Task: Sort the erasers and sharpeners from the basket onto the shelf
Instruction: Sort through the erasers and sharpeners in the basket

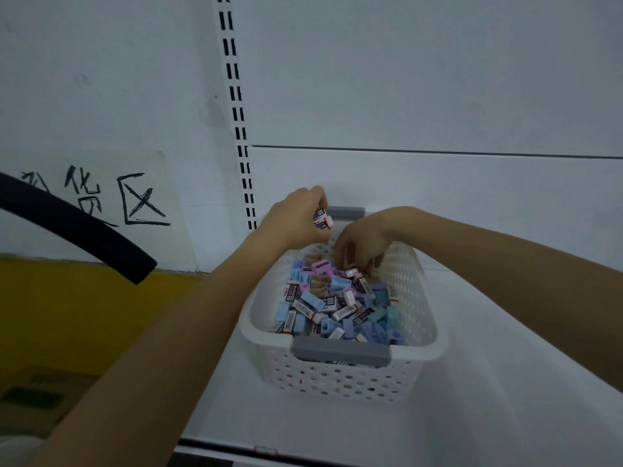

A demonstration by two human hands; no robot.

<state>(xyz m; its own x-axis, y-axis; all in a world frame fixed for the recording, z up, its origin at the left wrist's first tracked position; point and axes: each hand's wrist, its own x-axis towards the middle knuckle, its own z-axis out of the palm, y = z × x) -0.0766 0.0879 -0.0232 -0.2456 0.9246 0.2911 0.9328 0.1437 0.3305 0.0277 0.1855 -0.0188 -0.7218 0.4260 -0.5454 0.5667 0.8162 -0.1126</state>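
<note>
Far left: black padded bar (77,227) cuts diagonally across a paper sign (148,170) with handwritten characters, taped to the wall. Below it is a yellow surface (84,308), with a cardboard box (40,396) at the near-left corner.

Slotted upright (239,129) runs down the white back panel (421,79), just left of the hands.

Left hand (296,217): raised over the basket's far-left rim, fingers curled round a white eraser in a dark printed sleeve (323,219). There may be more than one in the grip; I can't tell.

Basket (421,298): white, perforated, with a grey handle at the near end (340,352) and another at the far end (347,212). It sits on the white shelf (505,382), far end close to the back panel. It holds a mixed pile: loose erasers (344,311), white with dark sleeves, and pastel sharpeners (337,284) in blue, purple, pink and beige. The erasers lie mostly in the middle and to the left, while blue and purple sharpeners crowd the near-right part.

Right hand (362,246): reaches in over the far end of the basket, fingers pointing down into the pile. Fingertips are at a pale eraser (350,273) beside a pink sharpener (322,266). They touch it, but whether they actually pinch it, I can't tell. The forearm comes in from the right, above the basket's right wall.
</note>
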